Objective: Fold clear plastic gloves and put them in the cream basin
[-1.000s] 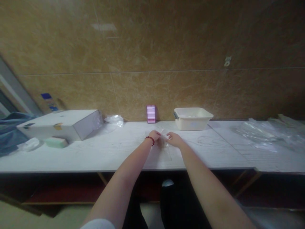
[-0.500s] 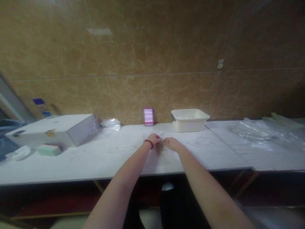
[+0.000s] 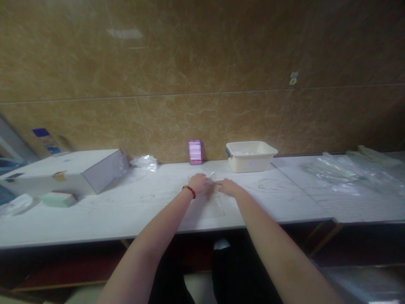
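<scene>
A thin clear plastic bag [image 3: 215, 204] lies flat on the white table in front of me, hard to see against its surface. My left hand [image 3: 199, 182], with a red bead bracelet at the wrist, rests over the upper left part of the bag, its fingers stretched to the right. From the other side my right hand [image 3: 228, 187] reaches in with the index finger extended onto the bag and the other fingers bent. The fingertips are close together, only a small gap apart. Whatever is under the left palm is hidden.
A cream plastic bin [image 3: 251, 157] stands behind my right hand. The phone [image 3: 195, 153] leans on the tiled wall. Clear plastic bags [image 3: 332, 171] are spread at right. At left are a white box [image 3: 60, 173], a pale green block [image 3: 58, 199] and crumpled plastic [image 3: 144, 162].
My left hand has shifted slightly left and flattened over the bag. The right index finger has straightened out from a bent grip. The camera view has tilted a little.
</scene>
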Demonstrator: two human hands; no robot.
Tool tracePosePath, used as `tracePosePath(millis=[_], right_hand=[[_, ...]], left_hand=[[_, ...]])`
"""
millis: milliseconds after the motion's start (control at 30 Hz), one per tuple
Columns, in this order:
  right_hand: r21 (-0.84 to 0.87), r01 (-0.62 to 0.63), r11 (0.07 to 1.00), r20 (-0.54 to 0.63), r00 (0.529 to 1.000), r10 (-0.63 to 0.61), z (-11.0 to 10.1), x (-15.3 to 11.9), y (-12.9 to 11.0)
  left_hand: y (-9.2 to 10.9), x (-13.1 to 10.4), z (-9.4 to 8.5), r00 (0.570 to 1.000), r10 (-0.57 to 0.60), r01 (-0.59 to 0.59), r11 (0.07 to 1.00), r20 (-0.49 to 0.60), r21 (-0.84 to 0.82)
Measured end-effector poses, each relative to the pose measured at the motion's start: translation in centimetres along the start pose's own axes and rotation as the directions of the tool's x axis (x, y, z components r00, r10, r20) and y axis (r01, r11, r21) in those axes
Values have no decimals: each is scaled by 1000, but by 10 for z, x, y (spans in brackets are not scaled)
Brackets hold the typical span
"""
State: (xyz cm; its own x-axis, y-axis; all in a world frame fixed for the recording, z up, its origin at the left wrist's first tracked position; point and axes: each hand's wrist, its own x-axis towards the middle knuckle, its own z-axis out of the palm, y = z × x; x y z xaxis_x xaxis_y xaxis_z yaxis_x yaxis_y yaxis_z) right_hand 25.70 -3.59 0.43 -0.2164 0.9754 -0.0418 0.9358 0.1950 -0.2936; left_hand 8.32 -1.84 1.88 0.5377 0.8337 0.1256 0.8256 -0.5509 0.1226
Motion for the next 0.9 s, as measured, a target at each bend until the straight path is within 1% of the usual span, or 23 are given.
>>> tracePosePath(millis=[67,133,233,333,433,500,633,700,733,800,900], right_hand=[[4,24,1000,29,999,-24,-2,3,1],[13,48,999,58,997,-49,-4,7,2],[8,98,995,116,988,-98,-8,14,3],[26,141,990,156,977,-144,-11,21,4],[53,159,986,131,978,-164,-12,25,8],[27,155,988,66,985,-157,-13,27,10],[-39,101,994,-81,991,-104,-11,28,7],[-80,121,990,-116,985,-129,-8,28,4],[-105,136,985,-120,982,-149,-5,27,3],[-150,155,976,-92,981,-170,0,25,1],[-178,136,975,-31,989,-143,6,22,0]], left_hand=[[3,-9,4,994,113,-113,992,16,46],[5,-18,10,983,178,-181,979,44,99],[6,-27,19,983,172,-180,976,71,126],[5,-32,21,983,165,-174,977,80,122],[4,-33,19,982,168,-177,978,87,111],[4,-34,18,981,174,-182,978,81,101],[5,-32,20,984,169,-173,981,50,87],[6,-30,21,989,146,-149,985,36,86],[7,-29,22,990,137,-139,986,35,89],[10,-28,23,991,129,-132,986,38,102],[12,-29,25,992,122,-125,985,34,122]])
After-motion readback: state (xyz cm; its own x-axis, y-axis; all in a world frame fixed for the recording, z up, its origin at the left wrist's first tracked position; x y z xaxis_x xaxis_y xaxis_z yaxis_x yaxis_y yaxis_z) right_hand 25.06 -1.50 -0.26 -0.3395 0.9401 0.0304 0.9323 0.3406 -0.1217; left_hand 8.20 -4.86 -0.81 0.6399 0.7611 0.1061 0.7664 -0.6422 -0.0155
